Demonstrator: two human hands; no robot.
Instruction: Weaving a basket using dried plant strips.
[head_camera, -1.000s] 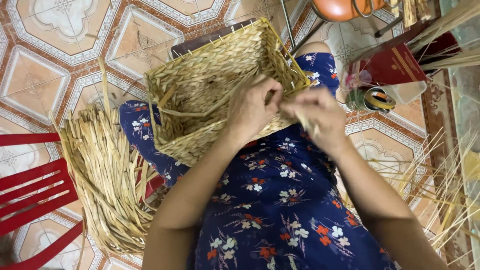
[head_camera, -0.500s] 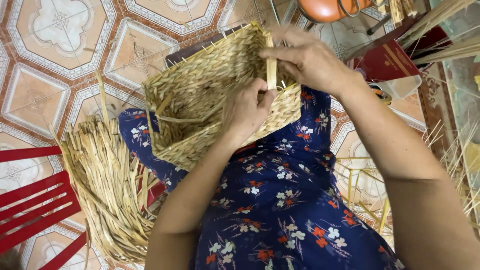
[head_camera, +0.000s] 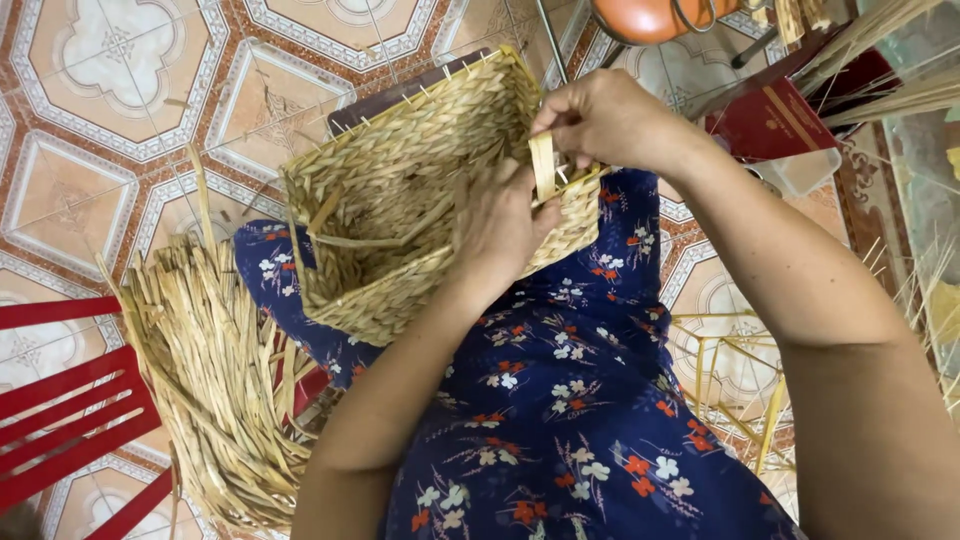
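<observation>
The right hand (head_camera: 605, 118) pinches a flat pale straw strip (head_camera: 543, 166) upright at the rim of a rectangular woven basket (head_camera: 400, 200), fingers closed on the strip's top end. The left hand (head_camera: 503, 222) clasps the basket's near wall just beside the strip, thumb pressed on the weave. The basket rests tilted on the person's lap, on a blue floral dress (head_camera: 560, 420). A bundle of loose straw (head_camera: 210, 370) lies beside the left knee, near a red chair (head_camera: 60, 400) on the patterned tile floor (head_camera: 120, 100).

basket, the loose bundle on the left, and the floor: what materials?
Basket: woven dried plant fibre, likely seagrass or straw; tan, matte braided rows with stray ends at the rim. Loose bundle: same-looking flat dry strips, unwoven. Floor: patterned tiles, probably ceramic or cement; slight sheen, visible joints.
</observation>
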